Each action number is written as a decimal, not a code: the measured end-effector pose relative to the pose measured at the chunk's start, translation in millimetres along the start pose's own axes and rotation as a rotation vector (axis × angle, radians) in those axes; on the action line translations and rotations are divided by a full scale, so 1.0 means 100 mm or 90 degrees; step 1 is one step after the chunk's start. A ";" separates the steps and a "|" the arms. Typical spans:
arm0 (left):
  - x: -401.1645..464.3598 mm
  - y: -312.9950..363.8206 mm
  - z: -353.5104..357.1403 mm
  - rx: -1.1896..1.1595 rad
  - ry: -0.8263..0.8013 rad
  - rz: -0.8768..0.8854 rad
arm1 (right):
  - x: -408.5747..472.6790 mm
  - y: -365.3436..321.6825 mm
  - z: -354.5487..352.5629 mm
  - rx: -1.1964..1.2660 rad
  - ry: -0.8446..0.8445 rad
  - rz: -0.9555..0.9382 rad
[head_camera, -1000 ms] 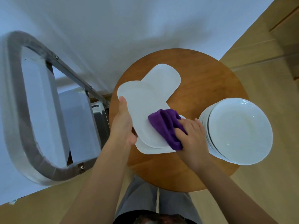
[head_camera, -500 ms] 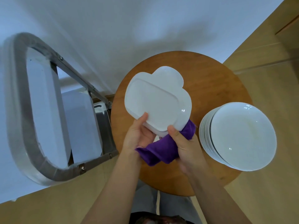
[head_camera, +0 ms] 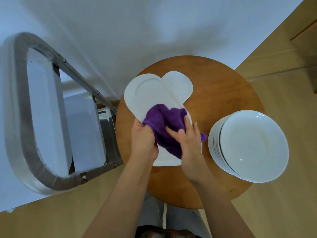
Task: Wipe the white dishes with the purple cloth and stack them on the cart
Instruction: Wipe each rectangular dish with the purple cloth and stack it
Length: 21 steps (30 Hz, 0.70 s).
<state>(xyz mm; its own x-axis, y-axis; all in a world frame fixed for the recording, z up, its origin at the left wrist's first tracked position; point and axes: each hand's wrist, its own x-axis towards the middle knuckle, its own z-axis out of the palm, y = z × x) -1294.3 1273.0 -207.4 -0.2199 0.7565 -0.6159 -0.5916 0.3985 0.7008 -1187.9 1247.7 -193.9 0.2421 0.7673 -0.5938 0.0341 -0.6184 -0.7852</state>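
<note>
My left hand (head_camera: 143, 142) grips the near end of an oblong white dish (head_camera: 145, 93), held tilted over the round wooden table (head_camera: 223, 93). With my right hand (head_camera: 189, 141) I hold the bunched purple cloth (head_camera: 163, 124) against the dish's near half; the fingers are blurred. A corner of the cloth pokes out to the right of that hand. More oblong white dishes (head_camera: 180, 85) lie on the table under the held one, partly hidden. A stack of white round bowls (head_camera: 253, 145) stands at the table's right edge. The metal cart (head_camera: 22, 117) is to the left.
The cart's looped handle bar rises close to the table's left edge, with its steel tray (head_camera: 106, 131) below it. A white wall runs behind. Wooden floor (head_camera: 283, 212) surrounds the table, and my grey trouser legs show beneath it.
The dish was flipped and turned in my hands. The cloth moved from under the dish onto its upper face, and my right hand now rubs it there.
</note>
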 end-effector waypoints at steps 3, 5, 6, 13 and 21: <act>-0.04 -0.01 0.01 -0.045 0.018 0.005 | -0.16 0.03 0.05 -0.111 0.069 -0.169; -0.05 0.03 -0.01 -0.095 0.014 0.006 | -0.19 0.04 0.03 -0.143 0.148 -0.159; -0.06 0.05 -0.01 -0.104 0.019 0.009 | -0.18 0.05 0.02 -0.183 0.155 -0.127; -0.18 -0.05 0.05 0.004 0.047 0.005 | -0.03 0.03 -0.01 0.113 -0.022 -0.016; -0.18 0.01 -0.16 0.094 -0.041 -0.006 | 0.25 -0.11 -0.32 -0.032 -0.065 -0.064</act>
<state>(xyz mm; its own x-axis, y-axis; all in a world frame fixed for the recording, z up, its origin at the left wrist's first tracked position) -1303.3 1251.5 -201.0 -0.1623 0.7821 -0.6016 -0.4725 0.4736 0.7432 -1150.7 1268.6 -194.3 0.1348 0.8376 -0.5295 0.1027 -0.5433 -0.8333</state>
